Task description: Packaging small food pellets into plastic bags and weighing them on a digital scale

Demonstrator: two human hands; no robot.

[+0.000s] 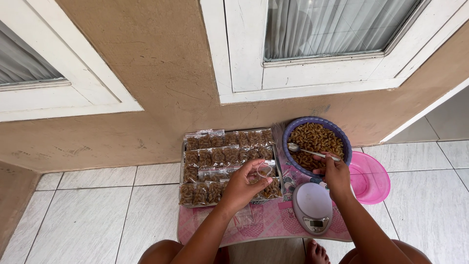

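Your left hand (244, 187) fingers pinch an open small bag (264, 172), right hand (336, 177) grips the spoon (312, 152); filled packets (220, 156) beyond fill most of the tray (182, 171), snacks remain in the bowl (291, 131).

Low pink-clothed table (264, 222): packet tray (182, 168), snack bowl (289, 134), scale (312, 205).

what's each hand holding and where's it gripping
The right hand holds a metal spoon by its handle end. The left hand pinches a small clear bag at its top edge.
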